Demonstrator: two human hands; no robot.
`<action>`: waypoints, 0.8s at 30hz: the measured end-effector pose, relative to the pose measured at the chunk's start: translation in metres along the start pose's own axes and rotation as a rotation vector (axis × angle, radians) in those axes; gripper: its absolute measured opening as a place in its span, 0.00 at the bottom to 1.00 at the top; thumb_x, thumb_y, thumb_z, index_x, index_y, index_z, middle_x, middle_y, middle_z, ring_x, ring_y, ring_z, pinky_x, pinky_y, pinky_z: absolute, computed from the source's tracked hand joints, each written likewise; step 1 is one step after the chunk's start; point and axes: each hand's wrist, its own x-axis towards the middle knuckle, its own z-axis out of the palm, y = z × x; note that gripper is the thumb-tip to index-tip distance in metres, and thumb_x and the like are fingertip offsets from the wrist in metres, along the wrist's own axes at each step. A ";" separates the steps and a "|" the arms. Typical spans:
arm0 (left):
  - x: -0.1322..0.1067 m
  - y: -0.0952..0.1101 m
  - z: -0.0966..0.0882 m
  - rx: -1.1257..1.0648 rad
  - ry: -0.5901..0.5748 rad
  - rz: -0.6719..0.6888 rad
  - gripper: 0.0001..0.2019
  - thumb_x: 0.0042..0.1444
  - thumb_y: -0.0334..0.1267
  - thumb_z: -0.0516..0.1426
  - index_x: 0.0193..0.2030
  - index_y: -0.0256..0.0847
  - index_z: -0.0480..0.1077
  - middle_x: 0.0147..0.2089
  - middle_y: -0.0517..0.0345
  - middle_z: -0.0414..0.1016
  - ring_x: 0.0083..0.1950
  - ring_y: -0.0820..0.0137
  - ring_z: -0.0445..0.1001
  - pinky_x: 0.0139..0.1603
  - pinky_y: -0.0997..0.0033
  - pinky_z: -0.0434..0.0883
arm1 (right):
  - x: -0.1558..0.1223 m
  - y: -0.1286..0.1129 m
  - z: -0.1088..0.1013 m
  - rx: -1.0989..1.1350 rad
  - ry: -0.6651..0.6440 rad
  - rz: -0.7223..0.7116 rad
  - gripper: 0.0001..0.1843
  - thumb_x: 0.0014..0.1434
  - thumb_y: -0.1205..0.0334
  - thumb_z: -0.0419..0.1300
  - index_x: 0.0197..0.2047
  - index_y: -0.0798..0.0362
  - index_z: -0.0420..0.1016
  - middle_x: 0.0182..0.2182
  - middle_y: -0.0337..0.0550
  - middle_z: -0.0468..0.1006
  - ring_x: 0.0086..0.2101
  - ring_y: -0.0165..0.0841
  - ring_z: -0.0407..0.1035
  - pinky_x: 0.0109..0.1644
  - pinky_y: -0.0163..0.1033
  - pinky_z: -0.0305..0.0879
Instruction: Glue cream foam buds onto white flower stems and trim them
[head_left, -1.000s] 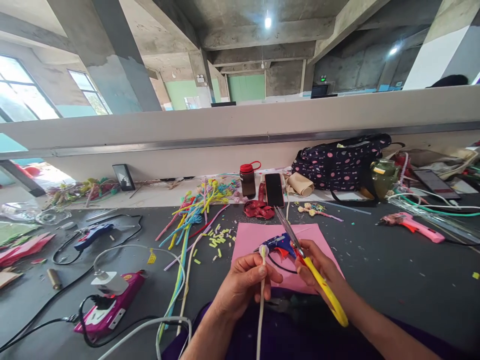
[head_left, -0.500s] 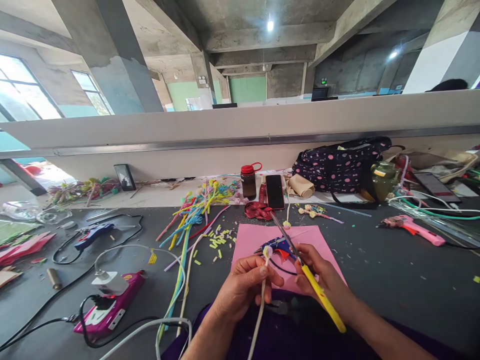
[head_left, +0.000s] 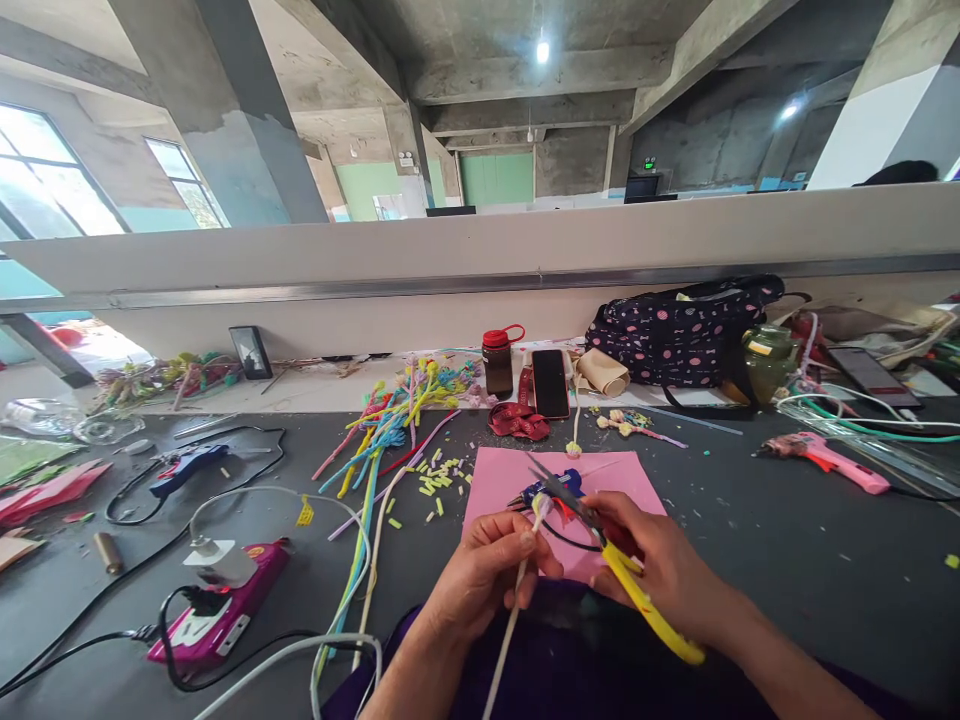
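Observation:
My left hand [head_left: 501, 560] pinches a white cord [head_left: 504, 640] just below the small pale yellow-and-lilac bud [head_left: 540, 505] at its tip. The cord's lower end hangs toward my lap. In my right hand [head_left: 652, 555] are scissors with yellow handles [head_left: 649, 610]; their dark blades [head_left: 561, 490] point up and left, slightly parted, close to the bud. Whether the blades touch it I cannot tell. Behind both hands a blue glue gun [head_left: 555, 485] lies on a pink sheet [head_left: 622, 490], partly hidden by the scissors and the bud.
Colourful fuzzy stems [head_left: 382, 430] and small yellow-green cut pieces [head_left: 439, 475] lie left of the sheet. A magenta power strip [head_left: 217, 620] with cables is at the left. Farther back stand a red-capped bottle [head_left: 497, 365] and a patterned bag [head_left: 675, 335]. A pink glue gun [head_left: 829, 460] lies right.
The scissors have turned so their blades now show parted, lower and nearer the bud. My right hand has rolled over with them. My left hand keeps its pinch, nearly still.

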 end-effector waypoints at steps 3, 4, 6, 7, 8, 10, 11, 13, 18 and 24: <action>0.000 0.002 0.000 0.019 -0.023 -0.012 0.11 0.48 0.40 0.60 0.24 0.32 0.71 0.22 0.48 0.76 0.11 0.83 0.57 0.12 0.81 0.46 | -0.003 -0.002 -0.021 -0.070 -0.052 -0.024 0.27 0.49 0.57 0.64 0.52 0.49 0.63 0.28 0.35 0.68 0.25 0.28 0.61 0.28 0.32 0.57; 0.000 0.003 0.000 0.019 -0.029 -0.009 0.11 0.48 0.39 0.60 0.23 0.32 0.71 0.21 0.49 0.76 0.11 0.83 0.56 0.12 0.80 0.45 | -0.004 -0.001 -0.028 -0.084 -0.052 -0.022 0.27 0.49 0.57 0.64 0.52 0.48 0.63 0.28 0.35 0.68 0.26 0.29 0.61 0.28 0.32 0.57; -0.001 0.005 0.000 0.031 -0.037 -0.019 0.10 0.47 0.39 0.60 0.23 0.32 0.71 0.20 0.50 0.76 0.11 0.83 0.55 0.12 0.80 0.45 | -0.007 0.002 -0.040 -0.109 -0.024 -0.009 0.27 0.49 0.57 0.64 0.52 0.49 0.63 0.29 0.36 0.68 0.26 0.29 0.61 0.28 0.32 0.57; -0.001 0.005 0.000 0.042 -0.040 -0.033 0.10 0.47 0.39 0.60 0.23 0.32 0.72 0.19 0.50 0.75 0.11 0.83 0.54 0.12 0.80 0.44 | -0.009 0.004 -0.044 -0.122 -0.007 -0.002 0.27 0.49 0.58 0.63 0.52 0.49 0.63 0.29 0.36 0.68 0.26 0.28 0.61 0.28 0.32 0.57; -0.001 0.006 0.000 0.056 -0.045 -0.052 0.10 0.47 0.38 0.60 0.23 0.32 0.72 0.19 0.50 0.75 0.11 0.83 0.54 0.12 0.80 0.43 | -0.011 0.007 -0.047 -0.137 0.008 0.001 0.27 0.49 0.58 0.63 0.52 0.49 0.63 0.28 0.36 0.68 0.25 0.28 0.60 0.27 0.32 0.57; -0.001 0.007 0.000 0.082 -0.056 -0.086 0.10 0.46 0.39 0.60 0.23 0.32 0.72 0.19 0.50 0.76 0.11 0.83 0.53 0.12 0.80 0.43 | -0.014 0.010 -0.050 -0.164 0.018 -0.007 0.27 0.49 0.57 0.64 0.52 0.50 0.64 0.28 0.36 0.69 0.25 0.28 0.61 0.27 0.33 0.57; -0.001 0.007 0.000 0.093 -0.059 -0.098 0.10 0.46 0.39 0.60 0.23 0.32 0.71 0.19 0.50 0.76 0.11 0.83 0.54 0.12 0.80 0.43 | -0.015 0.010 -0.050 -0.172 0.009 -0.014 0.28 0.49 0.57 0.64 0.52 0.50 0.64 0.29 0.37 0.70 0.25 0.29 0.62 0.28 0.33 0.58; 0.000 0.006 -0.001 0.117 -0.054 -0.116 0.10 0.46 0.39 0.61 0.22 0.33 0.71 0.20 0.50 0.76 0.11 0.82 0.56 0.11 0.80 0.44 | -0.016 0.009 -0.046 -0.181 -0.009 -0.021 0.28 0.48 0.56 0.64 0.52 0.50 0.64 0.31 0.38 0.72 0.26 0.29 0.64 0.29 0.33 0.59; 0.000 0.001 -0.001 0.122 -0.009 -0.119 0.09 0.46 0.38 0.62 0.25 0.34 0.70 0.24 0.50 0.78 0.14 0.78 0.66 0.12 0.82 0.52 | -0.015 0.004 -0.026 -0.173 0.008 -0.027 0.29 0.48 0.58 0.64 0.52 0.48 0.62 0.33 0.37 0.72 0.28 0.30 0.66 0.34 0.35 0.63; 0.002 0.000 0.006 0.058 0.062 -0.078 0.11 0.42 0.38 0.65 0.25 0.35 0.69 0.27 0.51 0.78 0.20 0.72 0.73 0.14 0.81 0.60 | -0.019 0.019 0.008 -0.004 0.185 0.084 0.30 0.52 0.60 0.60 0.56 0.48 0.53 0.37 0.41 0.73 0.35 0.34 0.69 0.35 0.36 0.65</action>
